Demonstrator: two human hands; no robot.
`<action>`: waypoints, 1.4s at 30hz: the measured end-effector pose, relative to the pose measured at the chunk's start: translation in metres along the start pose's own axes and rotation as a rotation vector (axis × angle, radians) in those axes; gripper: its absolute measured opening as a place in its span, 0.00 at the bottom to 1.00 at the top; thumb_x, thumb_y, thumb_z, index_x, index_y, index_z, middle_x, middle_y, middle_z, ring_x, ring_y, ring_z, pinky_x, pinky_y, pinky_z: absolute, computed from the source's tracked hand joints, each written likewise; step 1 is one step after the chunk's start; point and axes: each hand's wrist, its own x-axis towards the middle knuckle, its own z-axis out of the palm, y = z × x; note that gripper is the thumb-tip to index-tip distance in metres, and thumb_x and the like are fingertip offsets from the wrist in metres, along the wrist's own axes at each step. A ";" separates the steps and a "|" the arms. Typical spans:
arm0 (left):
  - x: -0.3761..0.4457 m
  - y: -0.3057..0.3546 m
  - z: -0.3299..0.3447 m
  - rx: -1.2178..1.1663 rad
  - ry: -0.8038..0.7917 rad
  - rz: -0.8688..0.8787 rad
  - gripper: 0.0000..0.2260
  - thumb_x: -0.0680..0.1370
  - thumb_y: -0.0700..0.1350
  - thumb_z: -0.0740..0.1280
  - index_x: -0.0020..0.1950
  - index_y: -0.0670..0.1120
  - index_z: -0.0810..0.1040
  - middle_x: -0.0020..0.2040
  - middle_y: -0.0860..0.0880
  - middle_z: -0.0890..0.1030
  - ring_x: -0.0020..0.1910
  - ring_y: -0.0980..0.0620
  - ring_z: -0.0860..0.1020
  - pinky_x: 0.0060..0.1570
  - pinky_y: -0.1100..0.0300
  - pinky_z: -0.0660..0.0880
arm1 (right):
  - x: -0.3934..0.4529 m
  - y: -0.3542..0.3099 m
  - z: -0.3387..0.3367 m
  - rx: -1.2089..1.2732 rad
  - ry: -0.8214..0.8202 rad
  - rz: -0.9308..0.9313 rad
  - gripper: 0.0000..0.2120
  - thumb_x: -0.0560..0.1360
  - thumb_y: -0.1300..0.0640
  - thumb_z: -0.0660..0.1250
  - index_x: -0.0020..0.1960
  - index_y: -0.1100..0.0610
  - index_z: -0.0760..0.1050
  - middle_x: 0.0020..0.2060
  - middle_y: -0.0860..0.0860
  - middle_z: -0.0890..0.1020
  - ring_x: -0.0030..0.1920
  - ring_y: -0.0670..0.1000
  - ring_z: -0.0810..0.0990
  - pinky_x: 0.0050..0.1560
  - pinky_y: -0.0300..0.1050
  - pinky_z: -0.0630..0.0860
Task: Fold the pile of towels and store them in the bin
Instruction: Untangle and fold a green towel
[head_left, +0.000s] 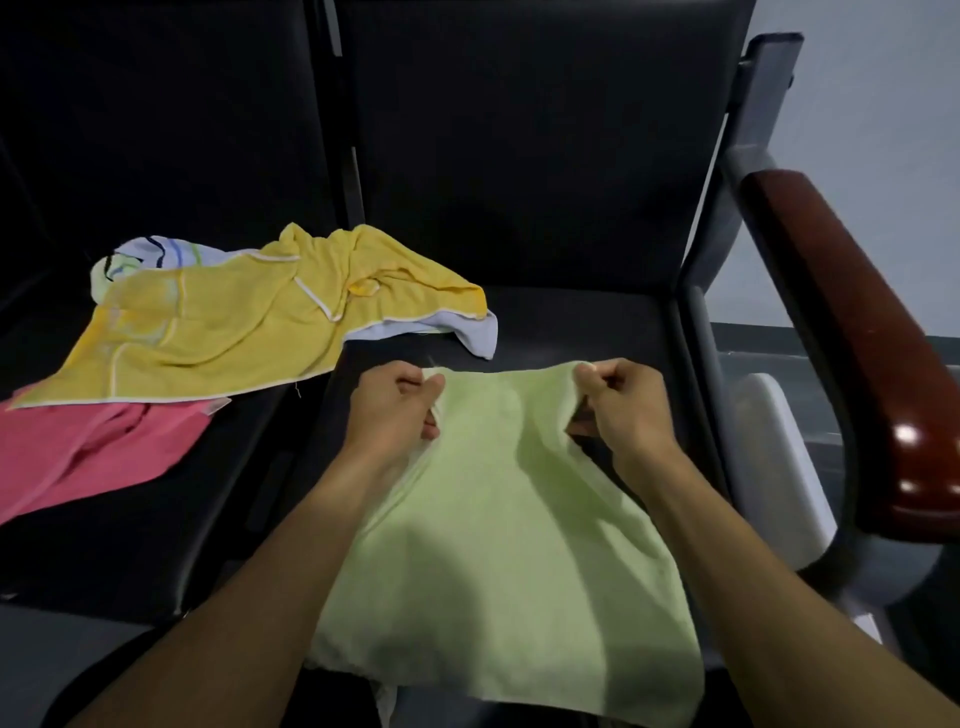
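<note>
Currently: both hands grip the far edge of a light green towel on a black seat.

Left hand (395, 410) and right hand (623, 408), held apart, each pinch a far corner of the light green towel (498, 545), a soft terry rectangle lying over the black padded seat (571, 322); its near edge is rumpled. To the left lie a crumpled yellow towel (234, 322) with white piping, a striped white towel (140, 257) largely hidden beneath it, and a pink towel (88, 452) cut off by the frame edge. A glossy reddish-brown armrest (852, 338) stands at right.

Left hand (395, 410) and right hand (623, 410) bare, forearms unsleeved, no jewellery.
</note>
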 end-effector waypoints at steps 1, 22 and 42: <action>-0.004 0.001 0.006 0.002 -0.030 0.010 0.08 0.79 0.42 0.72 0.42 0.42 0.76 0.33 0.45 0.77 0.27 0.52 0.76 0.38 0.52 0.80 | -0.003 -0.001 0.005 0.007 -0.023 0.001 0.08 0.80 0.57 0.67 0.44 0.59 0.78 0.40 0.59 0.83 0.38 0.58 0.86 0.39 0.53 0.85; -0.017 0.001 0.038 0.026 -0.273 0.116 0.11 0.75 0.43 0.76 0.48 0.40 0.76 0.38 0.47 0.80 0.33 0.52 0.80 0.44 0.46 0.82 | -0.022 0.005 0.031 0.036 -0.288 0.031 0.11 0.80 0.61 0.66 0.43 0.63 0.83 0.40 0.58 0.85 0.41 0.55 0.86 0.40 0.51 0.84; -0.033 -0.005 0.026 0.269 -0.438 0.270 0.11 0.71 0.37 0.76 0.44 0.44 0.75 0.32 0.50 0.71 0.30 0.54 0.68 0.37 0.44 0.81 | -0.009 0.022 0.027 -0.911 -0.473 -0.437 0.19 0.77 0.62 0.61 0.63 0.46 0.62 0.46 0.51 0.77 0.44 0.59 0.77 0.47 0.59 0.78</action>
